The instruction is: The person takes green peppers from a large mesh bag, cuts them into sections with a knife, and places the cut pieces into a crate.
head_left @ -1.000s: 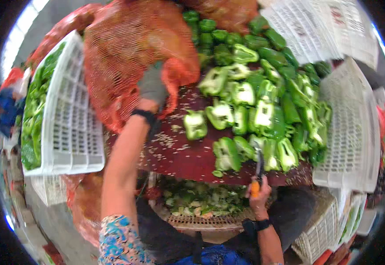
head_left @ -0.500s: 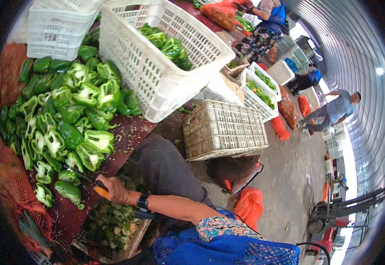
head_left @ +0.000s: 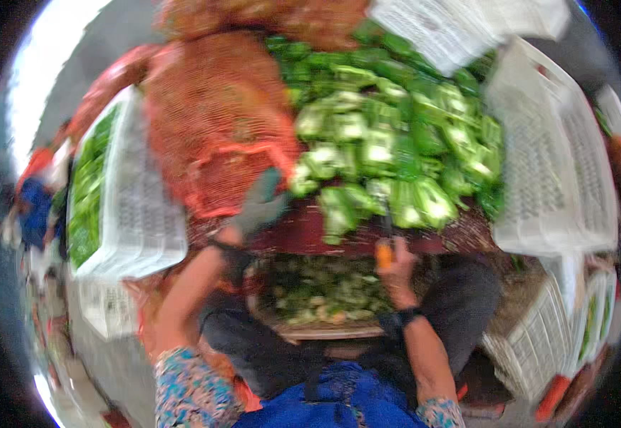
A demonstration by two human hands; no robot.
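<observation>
A pile of green bell peppers [head_left: 424,135], many cut in half with pale insides, lies on a dark red surface. My right hand [head_left: 396,274] is closed around the orange handle of a knife [head_left: 385,253]. The blade points away from me to the pile's near edge; blur hides whether it touches a pepper. My left hand [head_left: 259,207], in a grey-green glove, is beside the near left peppers, next to a red mesh sack [head_left: 218,121]. Its fingers look stretched out, and I see nothing in it.
Below the work surface, between my knees, a crate [head_left: 339,332] holds green scraps. White plastic crates stand left [head_left: 146,214] and right [head_left: 560,157]; the left one contains green peppers. Another, dirtier crate [head_left: 531,342] sits low at right. More mesh sacks [head_left: 268,18] lie behind.
My view has swung left from the aisle and forklift to face the pepper pile. Both forearms now show. The knife stays in my right hand.
</observation>
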